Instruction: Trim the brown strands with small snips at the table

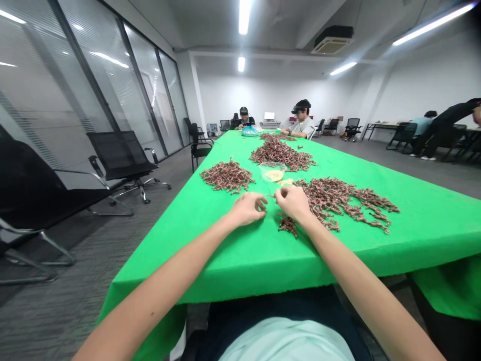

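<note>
Both my hands are over the green cloth, a small gap apart. My left hand [249, 208] has its fingers curled round a small brown piece, partly hidden by them. A thin metal tool [269, 195] is pinched in my right hand [292, 200], its tip pointing left toward my left hand. Just below my right hand lies a little cluster of dark reddish-brown pieces [288, 225]. To its right spreads a large heap of brown knobbly pieces [330, 198]. Beyond my hands stands a clear bowl [273, 172] with pale bits inside, and more pale crumbs [285, 182] lie beside it.
The green-covered table [210, 230] stretches far ahead. One brown pile [227, 175] lies left of the bowl, another [280, 153] behind it. A blue plastic bag [250, 131] and two people sit farther along. Black chairs [122, 155] stand at the left.
</note>
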`<state>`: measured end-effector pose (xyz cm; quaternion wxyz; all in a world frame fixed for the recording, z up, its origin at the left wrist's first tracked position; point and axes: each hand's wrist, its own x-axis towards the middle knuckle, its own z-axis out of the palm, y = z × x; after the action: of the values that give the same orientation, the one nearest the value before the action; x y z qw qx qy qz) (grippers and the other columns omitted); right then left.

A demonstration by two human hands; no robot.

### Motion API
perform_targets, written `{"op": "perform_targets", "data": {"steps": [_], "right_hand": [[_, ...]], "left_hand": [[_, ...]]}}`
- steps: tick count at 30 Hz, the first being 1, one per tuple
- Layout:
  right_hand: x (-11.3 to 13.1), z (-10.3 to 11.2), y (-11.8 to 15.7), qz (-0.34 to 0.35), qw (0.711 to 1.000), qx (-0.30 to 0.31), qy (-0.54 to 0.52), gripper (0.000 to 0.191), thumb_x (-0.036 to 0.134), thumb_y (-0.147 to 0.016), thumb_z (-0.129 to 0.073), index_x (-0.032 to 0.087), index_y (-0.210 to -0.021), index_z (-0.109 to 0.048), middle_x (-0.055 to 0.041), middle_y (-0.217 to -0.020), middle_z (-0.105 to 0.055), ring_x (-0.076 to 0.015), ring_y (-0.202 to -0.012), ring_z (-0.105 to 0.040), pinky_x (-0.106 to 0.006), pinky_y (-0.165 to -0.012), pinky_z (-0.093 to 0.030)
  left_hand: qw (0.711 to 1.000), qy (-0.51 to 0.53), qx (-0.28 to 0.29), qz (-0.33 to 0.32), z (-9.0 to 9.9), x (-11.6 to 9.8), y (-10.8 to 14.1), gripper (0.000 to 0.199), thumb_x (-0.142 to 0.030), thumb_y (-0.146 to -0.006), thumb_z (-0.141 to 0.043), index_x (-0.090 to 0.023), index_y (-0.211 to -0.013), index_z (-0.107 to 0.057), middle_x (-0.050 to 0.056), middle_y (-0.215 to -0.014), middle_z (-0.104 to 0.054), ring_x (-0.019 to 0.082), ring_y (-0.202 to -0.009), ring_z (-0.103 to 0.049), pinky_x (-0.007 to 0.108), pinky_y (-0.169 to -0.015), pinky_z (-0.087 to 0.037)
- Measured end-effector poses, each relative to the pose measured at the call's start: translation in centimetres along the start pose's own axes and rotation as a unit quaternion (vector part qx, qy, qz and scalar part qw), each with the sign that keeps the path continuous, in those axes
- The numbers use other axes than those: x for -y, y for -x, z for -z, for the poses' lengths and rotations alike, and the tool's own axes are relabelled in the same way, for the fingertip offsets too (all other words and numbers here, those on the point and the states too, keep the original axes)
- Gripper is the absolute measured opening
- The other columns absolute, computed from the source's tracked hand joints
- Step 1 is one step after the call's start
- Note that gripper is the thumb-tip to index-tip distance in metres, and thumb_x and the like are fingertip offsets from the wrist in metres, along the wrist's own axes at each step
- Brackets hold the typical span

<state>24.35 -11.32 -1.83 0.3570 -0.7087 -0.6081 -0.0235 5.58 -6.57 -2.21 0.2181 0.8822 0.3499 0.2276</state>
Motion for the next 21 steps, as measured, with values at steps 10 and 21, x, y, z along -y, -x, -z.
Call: {"op": "perform_targets", "data": {"steps": [10, 21], "right_hand": [[0.0, 0.1, -0.1, -0.006, 1.000, 0.005, -0.001, 0.035, 0.038, -0.090, -0.052, 0.020, -0.070, -0.074, -0.0069, -0.072, -0.073, -0.0167, -0.067, -0.063, -0.026, -0.065, -0.038], [-0.1, 0.5, -0.1, -0.004, 1.000, 0.008, -0.008, 0.034, 0.037, -0.090, -0.053, 0.020, -0.071, -0.074, -0.0072, -0.070, -0.073, -0.0175, -0.068, -0.065, -0.026, -0.067, -0.040]], "left_hand": [[0.994, 0.048, 0.032, 0.094, 2.2, 0.6, 0.0, 0.045, -0.010, -0.056, -0.078, -0.013, -0.100, -0.071, 0.007, -0.082, -0.079, 0.020, -0.067, -0.072, 0.028, -0.059, -0.053], [0.968, 0.124, 0.097, 0.197, 7.1, 1.6, -0.4, 0.034, -0.013, -0.055, -0.078, -0.012, -0.087, -0.069, 0.009, -0.074, -0.077, 0.018, -0.058, -0.067, 0.029, -0.056, -0.051]]}}
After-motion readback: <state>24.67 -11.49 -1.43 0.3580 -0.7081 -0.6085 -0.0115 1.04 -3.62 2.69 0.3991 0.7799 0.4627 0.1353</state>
